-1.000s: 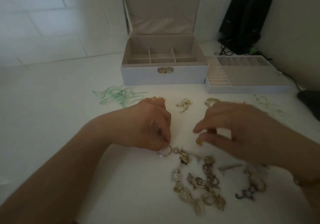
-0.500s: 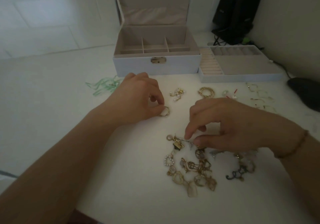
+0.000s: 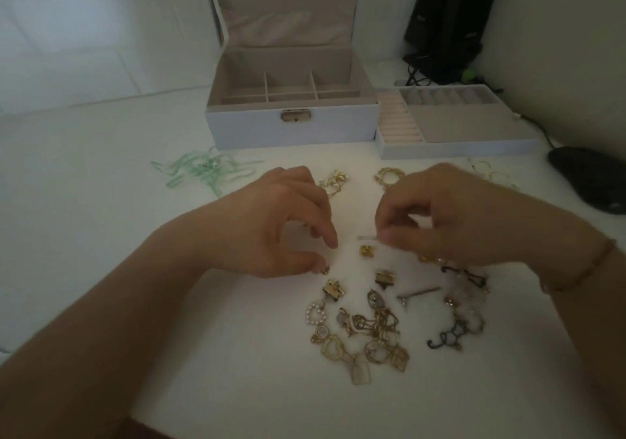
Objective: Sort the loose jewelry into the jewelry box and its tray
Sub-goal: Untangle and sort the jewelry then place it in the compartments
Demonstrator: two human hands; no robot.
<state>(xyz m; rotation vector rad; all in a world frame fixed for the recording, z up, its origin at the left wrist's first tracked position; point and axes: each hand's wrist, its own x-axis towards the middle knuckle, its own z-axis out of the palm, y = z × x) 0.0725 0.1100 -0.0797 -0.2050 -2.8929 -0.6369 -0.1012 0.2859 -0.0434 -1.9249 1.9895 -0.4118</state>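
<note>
Above the jewelry pile [image 3: 369, 330], right hand [image 3: 450, 215] grip pinching thin pin [image 3: 367, 237], left hand [image 3: 271, 221] grip pinching small gold earring [image 3: 324, 270].

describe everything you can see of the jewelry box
The jewelry box is pale bluish-white outside and lined in beige fabric. Its lid stands open and upright, and dividers split the interior into small compartments that look empty. A metal clasp sits on the front wall. It rests on the white table, with the tray against its right side.
</note>
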